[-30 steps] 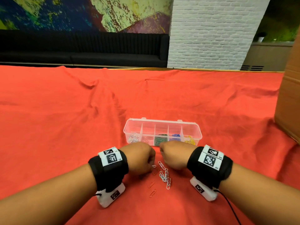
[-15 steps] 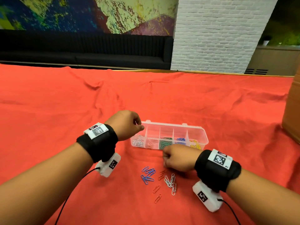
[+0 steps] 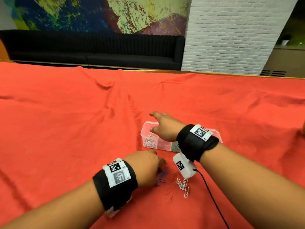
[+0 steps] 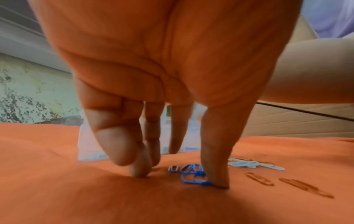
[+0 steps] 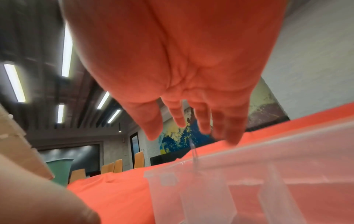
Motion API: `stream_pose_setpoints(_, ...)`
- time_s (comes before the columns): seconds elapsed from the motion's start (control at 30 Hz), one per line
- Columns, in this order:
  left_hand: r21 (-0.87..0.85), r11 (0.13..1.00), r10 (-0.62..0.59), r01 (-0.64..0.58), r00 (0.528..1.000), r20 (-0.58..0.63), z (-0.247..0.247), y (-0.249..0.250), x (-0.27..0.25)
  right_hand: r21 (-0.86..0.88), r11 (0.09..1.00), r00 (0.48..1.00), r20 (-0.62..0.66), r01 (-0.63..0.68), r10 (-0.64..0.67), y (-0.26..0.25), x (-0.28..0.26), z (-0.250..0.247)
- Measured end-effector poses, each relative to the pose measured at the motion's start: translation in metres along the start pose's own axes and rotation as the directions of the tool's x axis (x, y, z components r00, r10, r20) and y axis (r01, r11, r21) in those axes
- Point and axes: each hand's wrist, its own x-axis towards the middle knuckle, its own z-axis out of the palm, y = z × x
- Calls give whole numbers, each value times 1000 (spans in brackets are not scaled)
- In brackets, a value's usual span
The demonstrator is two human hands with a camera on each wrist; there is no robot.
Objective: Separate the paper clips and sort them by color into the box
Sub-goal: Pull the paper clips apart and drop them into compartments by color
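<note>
Right hand (image 3: 165,128) fingers spread loose over box (image 3: 149,129), left hand (image 3: 145,166) fingers extended onto blue clips (image 4: 193,174) near box.

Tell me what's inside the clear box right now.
In the clear box, silver clips fill the leftmost compartment, and green clips show two compartments over. The right hand and its wristband cover the compartments farther right, so their contents are hidden.

No legible words, brands or numbers anywhere. Only black-and-white square code markers, printed on white tags (image 3: 200,132) on the right wristband, on the white tags (image 3: 117,173) on the left wristband, and on the white camera housing (image 3: 180,165); possibly tiny characters beside them, too blurred to read.
</note>
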Motion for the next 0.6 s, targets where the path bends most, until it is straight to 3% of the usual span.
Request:
stream_pose_setpoints(0.13, 1, 1000, 29, -29, 999, 41, 0, 3, -1, -131, 985, 983, -128, 117, -133, 3, -31, 0)
stream_pose_setpoints(0.23, 14, 999, 48, -48, 999, 25, 1, 6, -2, -144, 969, 979, 70, 202, -194, 10, -65, 4)
stream_pose_setpoints(0.37, 16, 998, 62, -62, 998, 4, 1, 8, -4, -167, 965, 954, 254, 203, -157, 21, -91, 16)
stream_pose_setpoints(0.5, -20, 999, 33, -35, 996, -85, -2, 3, -8, -163, 968, 933, 334, 193, -130, 20, -95, 27)
stream_pose_setpoints(0.6, -120, 993, -25, 10, 992, -120, -6, -6, -12, -214, 942, 925, 337, 260, -178, 15, -94, 38)
